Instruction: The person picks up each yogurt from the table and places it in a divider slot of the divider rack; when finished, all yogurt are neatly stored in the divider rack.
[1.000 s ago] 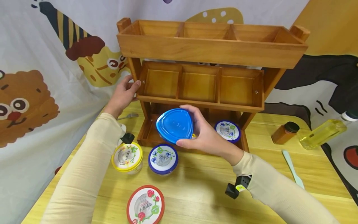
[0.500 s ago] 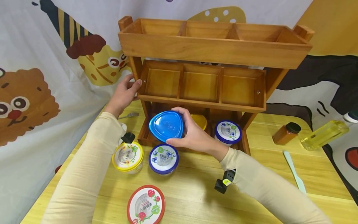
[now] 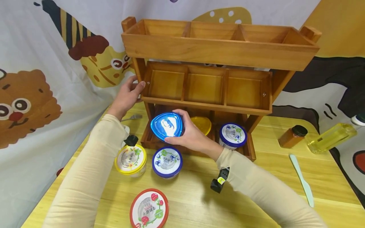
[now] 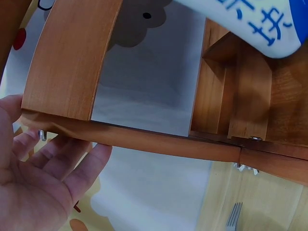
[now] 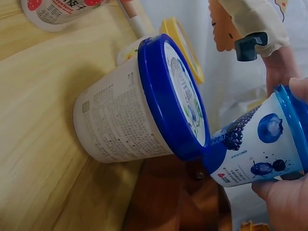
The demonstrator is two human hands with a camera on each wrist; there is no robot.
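My left hand point(image 3: 125, 96) grips the left upright of a three-tier wooden rack point(image 3: 219, 52). In the left wrist view, its fingertips point(image 4: 98, 156) press on the upright's edge. My right hand point(image 3: 194, 134) holds a triangular yogurt cup point(image 3: 162, 125) by its blue lid end, thumb on one side and fingers on the other. That cup hangs over the left compartment of the bottom tray; whether it touches the tray floor is hidden. A yellow-lidded cup point(image 3: 203, 125) sits in the middle compartment, and a round blue-lidded tub point(image 3: 233, 134) in the right one.
Before the rack stand a yellow-lidded tub point(image 3: 130, 159), another blue-lidded tub point(image 3: 167, 161) and a red-lidded tub point(image 3: 149, 208). A fork point(image 3: 134, 117) lies to the left. On the right are a brown jar point(image 3: 292, 136), an oil bottle point(image 3: 332, 138) and a pale green knife point(image 3: 302, 180).
My right hand has carried the blue-lidded yogurt cup leftward from in front of the bottom tray's middle, uncovering the yellow-lidded cup. My left hand has stayed on the rack.
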